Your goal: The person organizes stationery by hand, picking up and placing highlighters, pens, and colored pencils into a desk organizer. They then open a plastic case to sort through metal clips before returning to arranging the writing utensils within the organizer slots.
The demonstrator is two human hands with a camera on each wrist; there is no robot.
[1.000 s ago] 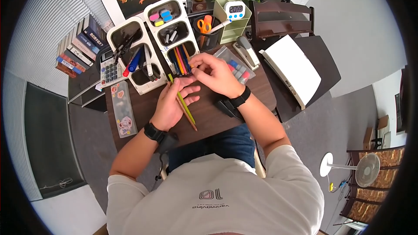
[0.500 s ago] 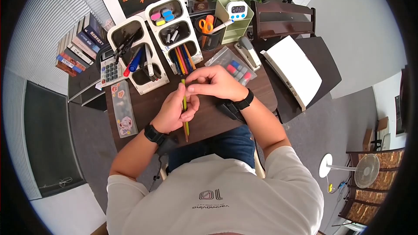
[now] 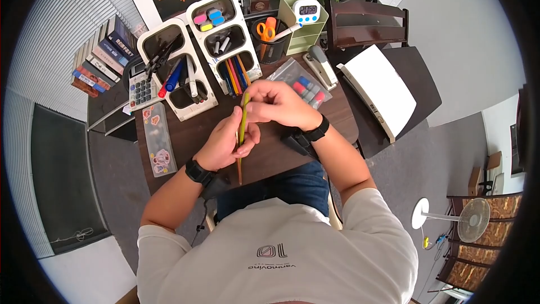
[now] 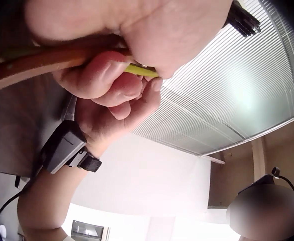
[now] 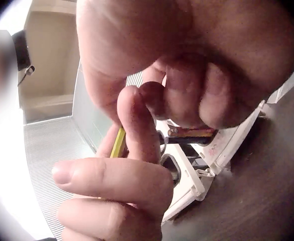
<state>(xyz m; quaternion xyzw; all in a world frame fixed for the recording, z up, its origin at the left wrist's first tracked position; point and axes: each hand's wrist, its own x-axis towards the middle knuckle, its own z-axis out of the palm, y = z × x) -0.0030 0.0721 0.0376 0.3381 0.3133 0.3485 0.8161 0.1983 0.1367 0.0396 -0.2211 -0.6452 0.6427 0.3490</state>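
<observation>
My left hand grips a yellow-green pencil and a brown pencil, whose lower end sticks out below the fingers. In the left wrist view the brown pencil passes under the thumb, with a short piece of the yellow-green pencil showing beyond the fingers. The thumb and fingers of my right hand pinch the yellow-green pencil near its upper end. Just beyond the hands, several coloured pencils stand in the front compartment of a white organizer.
A second white organizer with pens and markers stands to the left. A sticker-covered case lies by the left table edge. To the right are a bag of markers, a stapler and a black pen cup.
My right hand has come from beside the organizer's pencils to the top of the yellow-green pencil. That pencil has slid upward through the left hand, whose fingers have curled in.
</observation>
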